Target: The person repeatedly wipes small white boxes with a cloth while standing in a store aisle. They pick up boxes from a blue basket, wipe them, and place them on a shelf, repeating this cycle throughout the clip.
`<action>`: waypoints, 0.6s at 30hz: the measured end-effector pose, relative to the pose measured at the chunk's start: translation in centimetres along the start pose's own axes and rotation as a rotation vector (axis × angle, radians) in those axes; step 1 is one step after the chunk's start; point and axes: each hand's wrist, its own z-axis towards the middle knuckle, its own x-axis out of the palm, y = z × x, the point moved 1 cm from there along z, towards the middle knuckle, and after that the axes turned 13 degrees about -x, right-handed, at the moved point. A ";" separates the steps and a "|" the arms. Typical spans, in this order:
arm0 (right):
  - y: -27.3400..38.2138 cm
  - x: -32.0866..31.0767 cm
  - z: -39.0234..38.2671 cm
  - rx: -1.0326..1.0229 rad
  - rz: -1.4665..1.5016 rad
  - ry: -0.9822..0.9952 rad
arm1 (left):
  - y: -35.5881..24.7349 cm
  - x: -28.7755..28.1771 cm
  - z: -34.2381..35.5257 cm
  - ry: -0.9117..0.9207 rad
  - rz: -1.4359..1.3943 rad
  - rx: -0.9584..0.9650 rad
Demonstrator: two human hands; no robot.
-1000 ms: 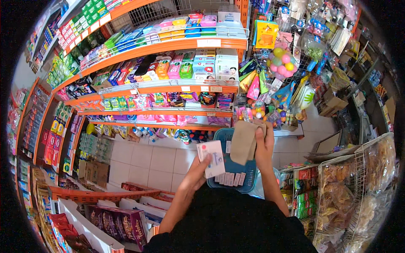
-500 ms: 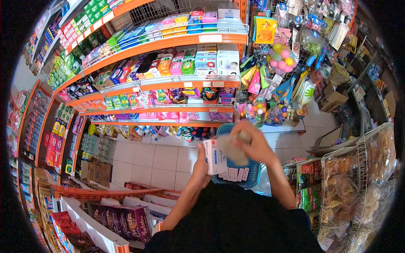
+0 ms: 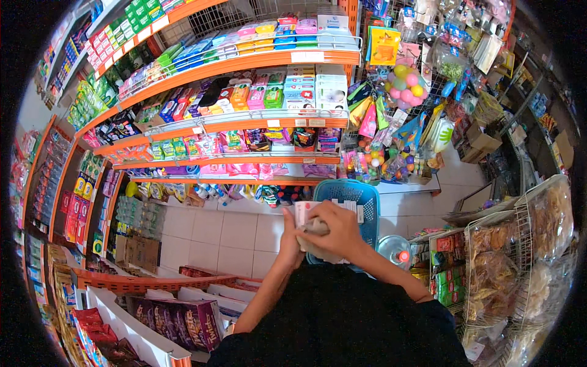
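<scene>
My left hand [image 3: 290, 244] grips a small white box [image 3: 303, 210] with pink markings, low in the middle of the view. My right hand [image 3: 335, 227] is curled over a beige cloth [image 3: 315, 226], pressing it against that box, so both hands meet and hide much of each. Just beyond them sits a blue perforated plastic basket [image 3: 368, 194] with several small white boxes [image 3: 354, 210] inside.
Orange shelves [image 3: 251, 61] of packaged goods span the top and left. Hanging toys [image 3: 406, 92] are at upper right. A clear water jug [image 3: 394, 249] stands right of the basket, beside racks of bagged snacks [image 3: 489, 281]. A purple box [image 3: 171, 321] lies low left, above tiled floor [image 3: 223, 238].
My right hand has moved down and left with the cloth, bunching it onto the box in my left hand. More of the basket and the jug beside it now shows.
</scene>
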 end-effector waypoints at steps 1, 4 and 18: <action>-0.4 0.0 0.1 0.044 -0.038 0.006 | 0.5 -0.1 0.1 0.012 -0.045 0.013; -2.8 -0.4 1.3 0.080 -0.176 -0.139 | 0.8 -0.6 0.2 0.008 0.293 0.023; -3.2 -2.3 1.8 0.140 -0.109 -0.342 | 0.6 -0.5 -1.2 0.056 0.022 -0.033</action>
